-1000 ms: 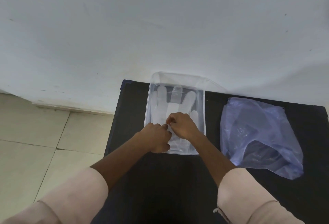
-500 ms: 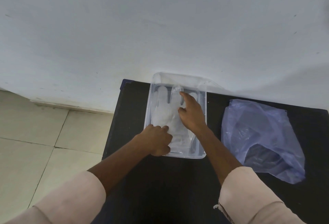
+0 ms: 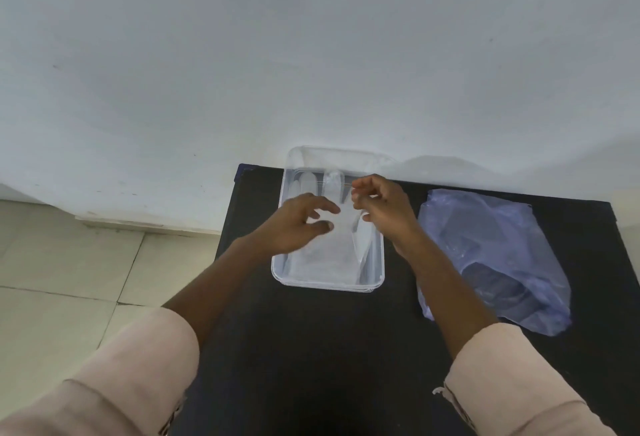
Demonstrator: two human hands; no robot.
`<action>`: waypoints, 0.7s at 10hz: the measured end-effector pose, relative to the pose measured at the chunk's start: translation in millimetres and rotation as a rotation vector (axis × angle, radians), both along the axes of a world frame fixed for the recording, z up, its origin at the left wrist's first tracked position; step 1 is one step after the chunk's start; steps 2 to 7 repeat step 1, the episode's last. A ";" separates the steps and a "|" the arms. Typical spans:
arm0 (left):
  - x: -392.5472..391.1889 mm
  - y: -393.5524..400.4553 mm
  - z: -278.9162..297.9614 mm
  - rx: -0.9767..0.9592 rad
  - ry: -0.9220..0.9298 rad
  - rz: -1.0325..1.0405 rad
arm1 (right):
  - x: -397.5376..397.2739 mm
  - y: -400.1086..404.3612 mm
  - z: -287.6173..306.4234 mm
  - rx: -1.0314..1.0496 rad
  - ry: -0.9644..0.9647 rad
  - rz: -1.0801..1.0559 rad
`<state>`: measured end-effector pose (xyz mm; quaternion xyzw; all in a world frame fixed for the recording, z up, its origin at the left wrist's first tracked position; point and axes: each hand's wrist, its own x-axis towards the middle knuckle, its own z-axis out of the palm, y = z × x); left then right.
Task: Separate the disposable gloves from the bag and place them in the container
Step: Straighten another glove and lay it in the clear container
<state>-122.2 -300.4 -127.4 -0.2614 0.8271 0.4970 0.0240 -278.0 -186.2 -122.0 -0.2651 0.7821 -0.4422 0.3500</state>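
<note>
A clear plastic container stands on the black table against the wall. Translucent disposable gloves lie flat inside it, fingers pointing toward the wall. My left hand hovers above the container's left half with its fingers spread and nothing in them. My right hand is raised over the far right part, fingers curled, thumb and forefinger close together; whether they pinch glove film I cannot tell. The bluish plastic bag lies crumpled to the right of the container.
A white wall rises directly behind the table. Pale floor tiles lie past the table's left edge. Bare black tabletop stretches between the container and me.
Both hands have lifted off the gloves. The left one opened its fingers and rose from the container's near left; the right one drew back from pressing the glove and curled its fingers.
</note>
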 end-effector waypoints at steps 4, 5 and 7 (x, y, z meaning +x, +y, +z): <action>-1.9 3.1 16.5 0.105 0.057 0.170 | -5.6 9.7 14.7 -0.046 -0.068 -0.005; -1.9 3.1 16.5 0.105 0.057 0.170 | -5.6 9.7 14.7 -0.046 -0.068 -0.005; -1.9 3.1 16.5 0.105 0.057 0.170 | -5.6 9.7 14.7 -0.046 -0.068 -0.005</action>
